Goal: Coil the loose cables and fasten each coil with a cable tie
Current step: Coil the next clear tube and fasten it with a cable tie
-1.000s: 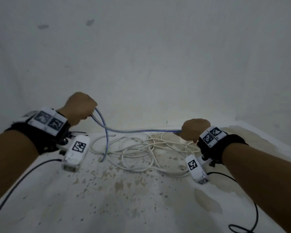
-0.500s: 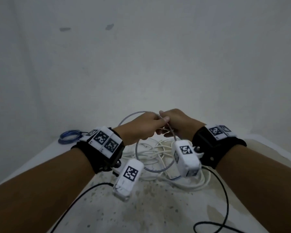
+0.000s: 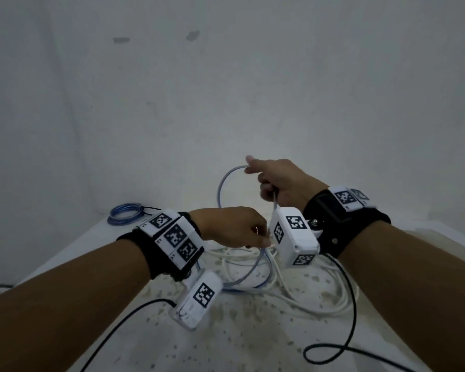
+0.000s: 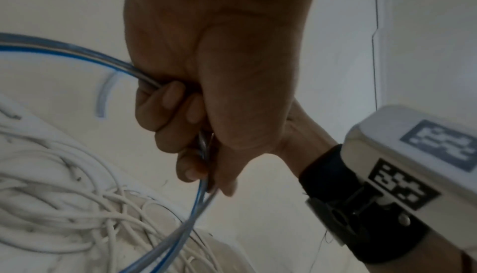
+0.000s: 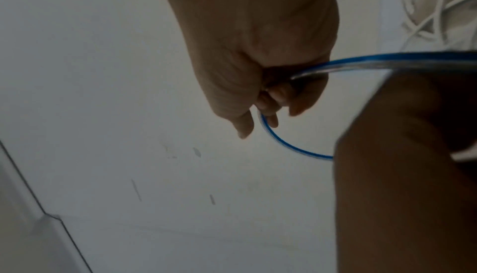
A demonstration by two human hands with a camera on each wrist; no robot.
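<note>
Right hand (image 3: 282,181) now higher, blue cable (image 3: 222,183) looped between both grips.

A white tabletop (image 3: 239,342), speckled with brownish stains, carries everything. Directly below the fingers (image 3: 261,238) of the left hand lies a tangled heap of thin white cable (image 3: 301,299), spreading away to the right of them. Well off to the left of those fingers, at the table's far corner, rests a small coil of blue cable (image 3: 125,214). Nearer than the fingers, thin black wires (image 3: 330,350) trail across the surface.
</note>
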